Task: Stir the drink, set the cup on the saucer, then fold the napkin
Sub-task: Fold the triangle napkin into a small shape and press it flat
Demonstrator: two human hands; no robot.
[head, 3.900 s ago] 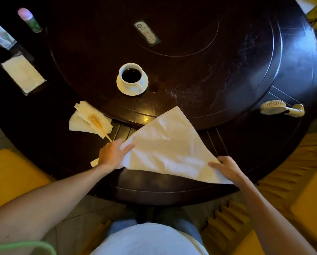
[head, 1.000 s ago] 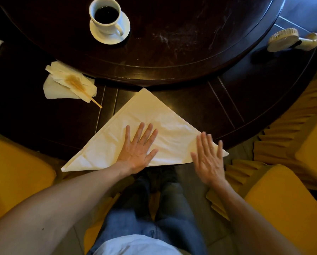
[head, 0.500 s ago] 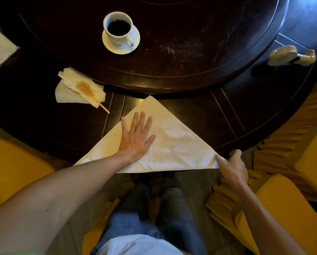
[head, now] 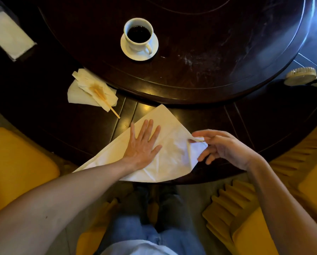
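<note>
A white cup of dark drink stands on its white saucer on the raised round centre of the dark table. The cream napkin, folded to a triangle, lies at the table's near edge. My left hand presses flat on its middle, fingers spread. My right hand pinches the napkin's right corner between thumb and forefinger and holds it lifted and folded over toward the middle. A wooden stir stick lies on crumpled stained tissues to the left.
A white tissue pack lies at the far left of the table, and a small cream hand fan at the far right edge. Yellow chair cushions flank my knees on both sides.
My right hand took hold of the napkin's right corner and carried it up and leftward over the triangle. My left hand stays flat on the napkin. The view shifted slightly.
</note>
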